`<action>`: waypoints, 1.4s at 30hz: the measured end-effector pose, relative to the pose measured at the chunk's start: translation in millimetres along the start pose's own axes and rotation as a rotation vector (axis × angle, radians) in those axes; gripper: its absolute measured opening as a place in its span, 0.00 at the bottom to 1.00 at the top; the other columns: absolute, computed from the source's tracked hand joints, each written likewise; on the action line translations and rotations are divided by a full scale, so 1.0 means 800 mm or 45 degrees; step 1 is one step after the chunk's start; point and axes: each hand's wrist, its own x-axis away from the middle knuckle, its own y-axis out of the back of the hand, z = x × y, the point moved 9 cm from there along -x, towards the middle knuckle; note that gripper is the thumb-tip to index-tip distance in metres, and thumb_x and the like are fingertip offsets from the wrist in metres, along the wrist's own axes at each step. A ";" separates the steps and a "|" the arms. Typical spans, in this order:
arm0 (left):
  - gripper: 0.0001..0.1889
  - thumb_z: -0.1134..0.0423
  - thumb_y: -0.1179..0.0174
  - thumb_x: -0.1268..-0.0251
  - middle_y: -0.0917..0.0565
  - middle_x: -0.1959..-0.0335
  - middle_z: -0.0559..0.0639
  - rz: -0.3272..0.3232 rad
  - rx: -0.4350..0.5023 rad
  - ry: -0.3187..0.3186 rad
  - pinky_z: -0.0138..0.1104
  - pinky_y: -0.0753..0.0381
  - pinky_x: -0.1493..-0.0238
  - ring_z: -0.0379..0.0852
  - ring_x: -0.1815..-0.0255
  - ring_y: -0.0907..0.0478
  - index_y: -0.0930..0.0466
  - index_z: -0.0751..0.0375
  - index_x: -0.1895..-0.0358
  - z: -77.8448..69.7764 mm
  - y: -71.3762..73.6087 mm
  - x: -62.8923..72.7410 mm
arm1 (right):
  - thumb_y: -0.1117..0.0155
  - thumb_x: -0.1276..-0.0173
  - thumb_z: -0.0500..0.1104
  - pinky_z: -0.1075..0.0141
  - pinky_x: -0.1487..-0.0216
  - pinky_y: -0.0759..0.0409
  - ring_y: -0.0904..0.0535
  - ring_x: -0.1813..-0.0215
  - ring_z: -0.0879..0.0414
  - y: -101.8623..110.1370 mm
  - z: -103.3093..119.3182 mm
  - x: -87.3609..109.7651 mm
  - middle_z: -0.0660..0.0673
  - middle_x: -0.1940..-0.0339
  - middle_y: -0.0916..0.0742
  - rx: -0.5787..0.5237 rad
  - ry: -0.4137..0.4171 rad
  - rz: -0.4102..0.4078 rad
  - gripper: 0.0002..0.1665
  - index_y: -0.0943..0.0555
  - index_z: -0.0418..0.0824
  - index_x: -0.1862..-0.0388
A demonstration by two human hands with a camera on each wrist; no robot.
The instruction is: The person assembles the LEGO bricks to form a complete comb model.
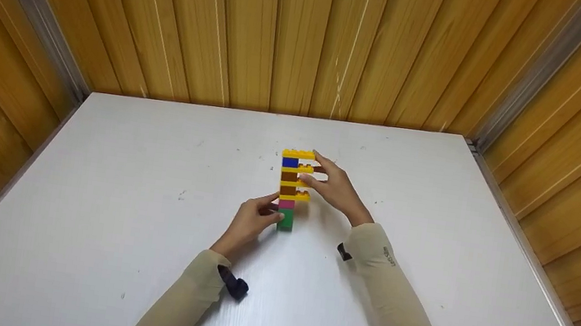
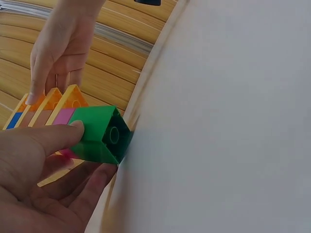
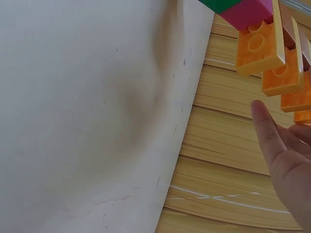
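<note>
A tower of toy building blocks point(image 1: 289, 176) is between my two hands, its yellow plates point(image 3: 260, 48) jutting toward the right. From the bottom, green, pink, brown and blue blocks alternate with those plates. My left hand point(image 1: 250, 220) grips the lower end, thumb on the green block point(image 2: 99, 133), fingers behind. The green block's hollow underside shows in the left wrist view. At the upper part my right hand point(image 1: 340, 190) holds the jutting ends of the yellow plates between thumb and fingers. The right fingertips' contact is partly hidden behind the plates.
A white tabletop point(image 1: 94, 186) with small scuffs lies under the hands. Wood-patterned walls point(image 1: 296, 39) stand behind it and on both sides, with grey metal strips in the corners. Dark straps point(image 1: 233, 284) hang at the wrists.
</note>
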 end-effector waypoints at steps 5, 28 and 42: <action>0.29 0.63 0.39 0.35 0.19 0.44 0.56 -0.015 -0.034 0.022 0.40 0.21 0.43 0.49 0.47 0.21 0.34 0.54 0.30 0.000 0.000 -0.004 | 0.36 0.36 0.58 0.53 0.33 0.28 0.28 0.32 0.47 -0.008 -0.009 0.001 0.43 0.25 0.33 -0.011 -0.049 0.055 0.52 0.53 0.48 0.21; 0.23 0.66 0.39 0.36 0.21 0.40 0.58 -0.146 0.034 -0.015 0.39 0.21 0.42 0.52 0.42 0.21 0.25 0.65 0.38 -0.010 0.007 -0.015 | 0.33 0.36 0.47 0.61 0.45 0.19 0.19 0.42 0.48 -0.018 -0.042 -0.029 0.38 0.35 0.22 -0.014 -0.217 -0.102 0.39 0.35 0.38 0.30; 0.22 0.62 0.39 0.34 0.19 0.43 0.56 -0.122 0.006 0.143 0.39 0.23 0.40 0.49 0.43 0.22 0.24 0.63 0.39 0.000 0.002 -0.024 | 0.37 0.32 0.45 0.59 0.39 0.22 0.23 0.39 0.49 -0.026 -0.061 -0.037 0.41 0.36 0.21 -0.039 -0.371 0.005 0.29 0.28 0.39 0.34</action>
